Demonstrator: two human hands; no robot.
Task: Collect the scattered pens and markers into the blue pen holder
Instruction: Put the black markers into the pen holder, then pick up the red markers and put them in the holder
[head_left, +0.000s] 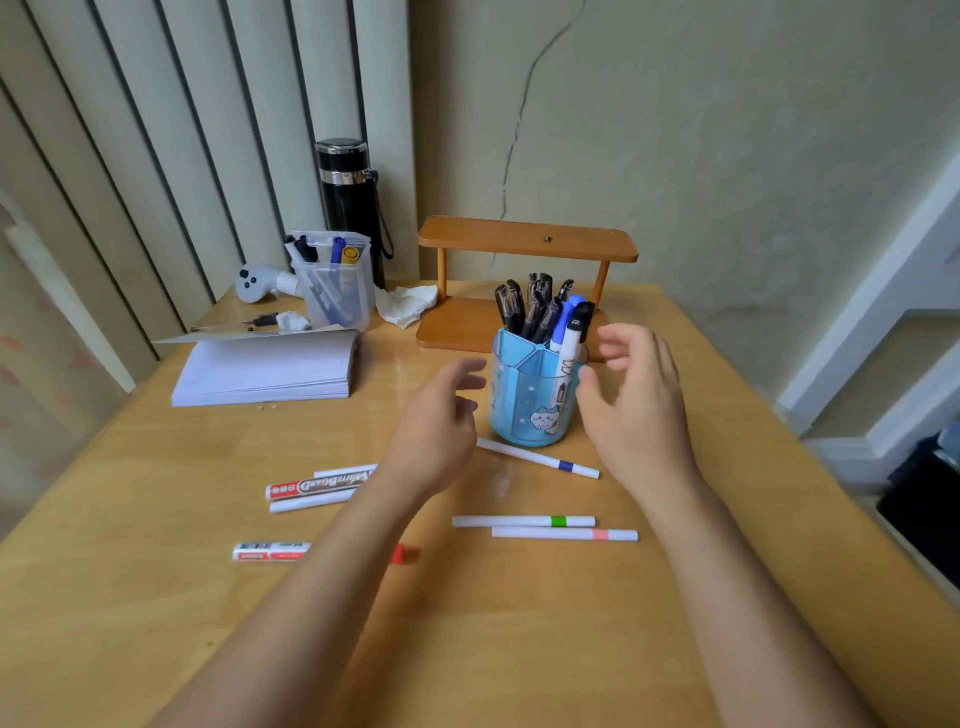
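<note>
The blue pen holder (527, 402) stands mid-table, holding several black pens and a few markers. My left hand (436, 426) hovers open just left of it, my right hand (631, 395) open just right of it; neither holds anything. A thin white pen with a blue band (537, 458) lies in front of the holder. Nearer me lie a green-banded pen (523, 521) and a pink-banded pen (564, 533). At the left lie a red whiteboard marker (317, 484), a white marker (311, 501) and another red marker (271, 551), partly hidden by my left forearm.
A wooden shelf (527, 241) stands behind the holder. At the back left are a clear pen box (340, 291), a black flask (350, 202), crumpled tissue (405, 304), a white controller (254, 281) and a paper stack (265, 371). The table's edge (831, 488) runs along the right.
</note>
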